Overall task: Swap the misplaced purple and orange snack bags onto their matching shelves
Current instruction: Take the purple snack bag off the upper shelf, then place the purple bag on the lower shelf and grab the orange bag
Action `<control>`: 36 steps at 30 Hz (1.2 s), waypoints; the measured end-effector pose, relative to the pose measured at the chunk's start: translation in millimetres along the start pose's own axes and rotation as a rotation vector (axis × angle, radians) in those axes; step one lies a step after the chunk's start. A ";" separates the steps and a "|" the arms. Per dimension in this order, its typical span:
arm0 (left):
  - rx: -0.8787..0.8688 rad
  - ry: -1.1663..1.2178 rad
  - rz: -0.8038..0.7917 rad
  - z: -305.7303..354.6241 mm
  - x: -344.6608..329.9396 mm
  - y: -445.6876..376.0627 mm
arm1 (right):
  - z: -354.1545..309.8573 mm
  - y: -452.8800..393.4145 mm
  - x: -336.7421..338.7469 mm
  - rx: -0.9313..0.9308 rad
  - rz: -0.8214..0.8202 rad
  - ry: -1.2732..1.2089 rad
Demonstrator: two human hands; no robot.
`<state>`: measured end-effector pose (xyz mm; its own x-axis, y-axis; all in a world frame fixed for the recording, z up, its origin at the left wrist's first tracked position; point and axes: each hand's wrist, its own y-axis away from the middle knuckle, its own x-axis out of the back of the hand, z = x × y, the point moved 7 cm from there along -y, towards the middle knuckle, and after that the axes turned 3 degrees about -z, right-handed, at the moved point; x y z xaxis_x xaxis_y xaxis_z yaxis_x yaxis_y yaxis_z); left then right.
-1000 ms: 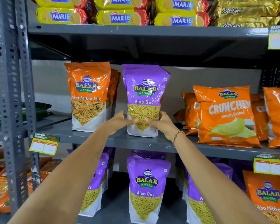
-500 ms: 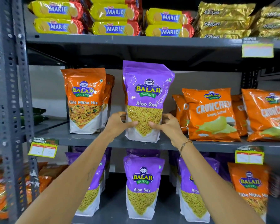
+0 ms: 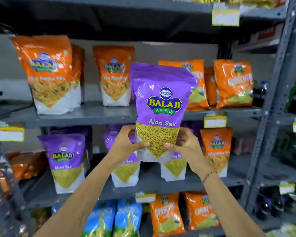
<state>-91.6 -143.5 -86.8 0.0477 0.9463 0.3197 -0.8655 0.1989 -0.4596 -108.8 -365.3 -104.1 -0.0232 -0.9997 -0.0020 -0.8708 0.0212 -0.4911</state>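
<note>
I hold a purple Aloo Sev bag (image 3: 161, 106) upright in the air in front of the shelves. My left hand (image 3: 126, 146) grips its lower left edge and my right hand (image 3: 186, 146) its lower right edge. Behind it, orange Tikha Mitha Mix bags (image 3: 46, 74) stand on the orange shelf (image 3: 92, 115). On the shelf below (image 3: 161, 185), purple Aloo Sev bags (image 3: 67, 159) stand in a row, and one orange Tikha Mitha Mix bag (image 3: 215, 151) stands at their right end.
Orange Crunchex bags (image 3: 234, 82) fill the right of the upper shelf. Blue and orange bags (image 3: 166, 214) sit on the lowest shelf. Yellow price tags (image 3: 215, 121) hang on shelf edges. A grey perforated upright (image 3: 272, 100) stands at right, with dark goods beyond it.
The purple bag has come off the orange shelf and now hangs lower and nearer to me, in both hands. The view has dropped and shifted right, showing the lower shelves.
</note>
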 end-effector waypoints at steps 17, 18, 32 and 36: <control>0.431 -0.022 0.044 -142.5 -273.7 21.7 | 219.7 29.3 205.7 -0.350 -0.300 0.056; 0.446 -0.032 0.094 -143.9 -282.6 20.6 | 226.2 24.9 213.4 -0.357 -0.330 0.069; 0.582 -0.196 0.574 -148.5 -325.8 13.6 | 310.9 -34.8 351.3 -0.544 0.084 0.243; 0.572 -0.177 0.604 -152.6 -339.5 11.0 | 326.6 -43.1 345.9 -0.539 -0.065 0.253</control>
<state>-41.2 -423.7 -326.8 -0.5407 0.7855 0.3012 -0.8386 -0.5317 -0.1186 81.1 -715.2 -368.1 -0.0204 -0.9671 0.2535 -0.9992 0.0284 0.0279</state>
